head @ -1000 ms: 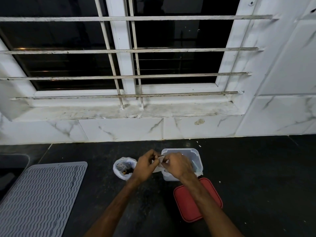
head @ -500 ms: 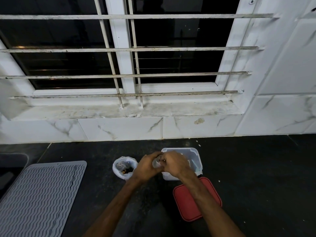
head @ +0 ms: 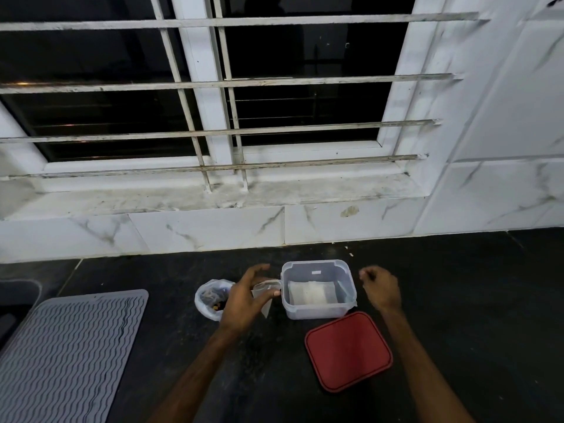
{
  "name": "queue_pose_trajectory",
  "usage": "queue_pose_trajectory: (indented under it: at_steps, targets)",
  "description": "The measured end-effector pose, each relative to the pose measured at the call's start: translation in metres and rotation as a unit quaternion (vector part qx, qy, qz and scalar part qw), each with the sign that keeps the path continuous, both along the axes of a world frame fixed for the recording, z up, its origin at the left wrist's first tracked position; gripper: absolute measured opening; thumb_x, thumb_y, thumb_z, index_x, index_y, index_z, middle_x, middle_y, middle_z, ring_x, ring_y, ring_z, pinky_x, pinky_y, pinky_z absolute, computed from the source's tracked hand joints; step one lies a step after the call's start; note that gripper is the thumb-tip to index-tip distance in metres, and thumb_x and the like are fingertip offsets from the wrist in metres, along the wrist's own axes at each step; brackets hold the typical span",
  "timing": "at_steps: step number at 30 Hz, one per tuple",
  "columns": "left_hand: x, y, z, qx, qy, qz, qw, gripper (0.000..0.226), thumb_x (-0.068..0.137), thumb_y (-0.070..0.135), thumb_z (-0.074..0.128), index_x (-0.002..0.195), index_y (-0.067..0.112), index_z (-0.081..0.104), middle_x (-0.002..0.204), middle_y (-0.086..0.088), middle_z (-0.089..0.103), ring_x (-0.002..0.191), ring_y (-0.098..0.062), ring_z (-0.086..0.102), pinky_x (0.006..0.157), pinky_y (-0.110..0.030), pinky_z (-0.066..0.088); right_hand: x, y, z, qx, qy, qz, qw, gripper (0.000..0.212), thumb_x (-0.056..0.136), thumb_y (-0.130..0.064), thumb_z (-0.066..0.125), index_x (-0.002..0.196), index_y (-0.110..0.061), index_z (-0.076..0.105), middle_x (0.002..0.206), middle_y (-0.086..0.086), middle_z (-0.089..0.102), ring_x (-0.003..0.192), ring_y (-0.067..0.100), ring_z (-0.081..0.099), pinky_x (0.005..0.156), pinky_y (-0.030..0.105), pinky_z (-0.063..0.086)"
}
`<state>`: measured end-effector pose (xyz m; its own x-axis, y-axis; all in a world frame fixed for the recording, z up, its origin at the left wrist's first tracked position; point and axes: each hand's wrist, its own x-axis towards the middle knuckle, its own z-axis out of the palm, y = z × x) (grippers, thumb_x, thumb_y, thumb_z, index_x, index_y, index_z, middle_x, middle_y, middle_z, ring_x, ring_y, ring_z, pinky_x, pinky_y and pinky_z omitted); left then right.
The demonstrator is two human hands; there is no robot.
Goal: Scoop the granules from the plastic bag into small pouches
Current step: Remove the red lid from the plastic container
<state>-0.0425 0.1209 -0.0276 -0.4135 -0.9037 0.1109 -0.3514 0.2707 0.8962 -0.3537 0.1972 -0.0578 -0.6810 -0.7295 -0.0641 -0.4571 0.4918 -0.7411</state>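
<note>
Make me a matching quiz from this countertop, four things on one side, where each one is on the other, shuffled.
1 red lid
2 plastic bag
3 small pouch
4 grey mat

A held by the left hand
B far left on the counter
C lying flat before the clear container
D standing open left of that hand

Pairs: 1-C, 2-D, 3-A, 4-B

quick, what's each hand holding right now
Left hand: holding a pouch.
Right hand: loosely curled, holding nothing.
</note>
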Motion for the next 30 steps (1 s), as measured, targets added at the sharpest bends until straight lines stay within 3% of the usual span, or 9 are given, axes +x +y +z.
queue_pose_trajectory:
  at_steps: [4,6,8,17,22,26,30]
  targets:
    - [0.001,0.005,-0.005,-0.014,-0.013,0.017,1.0,0.055,0.082,0.023,0.078,0.13,0.023,0.052,0.11,0.024,0.065,0.096,0.006,0.064,0.082,-0.015,0.053,0.0,0.004,-0.025,0.104,0.036,0.039,0.993,0.008,0.088,-0.017,0.059,0.089,-0.021,0.066,0.098,0.005,0.071,0.089,0.025,0.066,0.077,0.031,0.049]
    - [0.002,0.008,-0.004,-0.006,-0.011,0.023,1.0,0.056,0.081,0.016,0.078,0.129,0.025,0.05,0.106,0.025,0.063,0.093,0.013,0.062,0.076,-0.005,0.048,0.002,0.001,-0.034,0.143,0.053,0.068,0.986,0.019,0.087,-0.019,0.059,0.105,-0.017,0.067,0.107,0.005,0.068,0.098,0.026,0.064,0.081,0.032,0.048]
    - [0.003,0.009,-0.004,0.003,-0.007,0.021,1.0,0.059,0.079,0.013,0.079,0.127,0.03,0.049,0.102,0.024,0.066,0.095,0.013,0.063,0.076,-0.004,0.048,0.003,-0.004,-0.04,0.169,0.062,0.093,0.979,0.026,0.086,-0.022,0.06,0.111,-0.017,0.063,0.113,0.005,0.065,0.102,0.026,0.063,0.085,0.034,0.049]
    - [0.008,0.022,-0.022,0.047,0.005,0.032,0.998,0.067,0.073,0.022,0.085,0.13,0.024,0.051,0.112,0.025,0.067,0.105,0.001,0.065,0.081,-0.028,0.057,-0.005,-0.009,-0.048,0.212,0.085,0.167,0.959,0.031,0.084,-0.035,0.062,0.108,-0.016,0.062,0.11,0.005,0.056,0.102,0.026,0.06,0.085,0.037,0.049]
    - [-0.004,0.039,-0.041,0.095,0.01,0.05,0.994,0.058,0.073,0.012,0.084,0.125,0.013,0.056,0.108,0.034,0.063,0.102,0.008,0.062,0.074,-0.008,0.05,-0.022,-0.015,-0.085,0.187,0.02,0.163,0.969,0.045,0.067,-0.055,0.053,0.096,-0.023,0.066,0.102,-0.001,0.066,0.092,0.019,0.063,0.084,0.038,0.052]
    - [-0.017,0.046,-0.05,0.128,0.015,0.077,0.989,0.06,0.071,0.009,0.084,0.122,0.02,0.055,0.106,0.013,0.068,0.096,0.006,0.065,0.069,-0.009,0.051,-0.012,-0.01,-0.062,0.187,-0.002,0.121,0.975,0.022,0.072,-0.035,0.07,0.089,-0.022,0.066,0.091,-0.002,0.068,0.084,0.02,0.066,0.073,0.031,0.052]
    - [-0.028,0.049,-0.06,0.125,0.013,0.106,0.986,0.06,0.068,0.014,0.086,0.113,0.037,0.054,0.107,0.012,0.068,0.1,-0.001,0.065,0.085,-0.022,0.054,-0.013,-0.008,-0.057,0.163,-0.021,0.073,0.984,0.01,0.077,-0.024,0.068,0.085,-0.021,0.063,0.089,0.003,0.068,0.081,0.021,0.063,0.069,0.029,0.048]
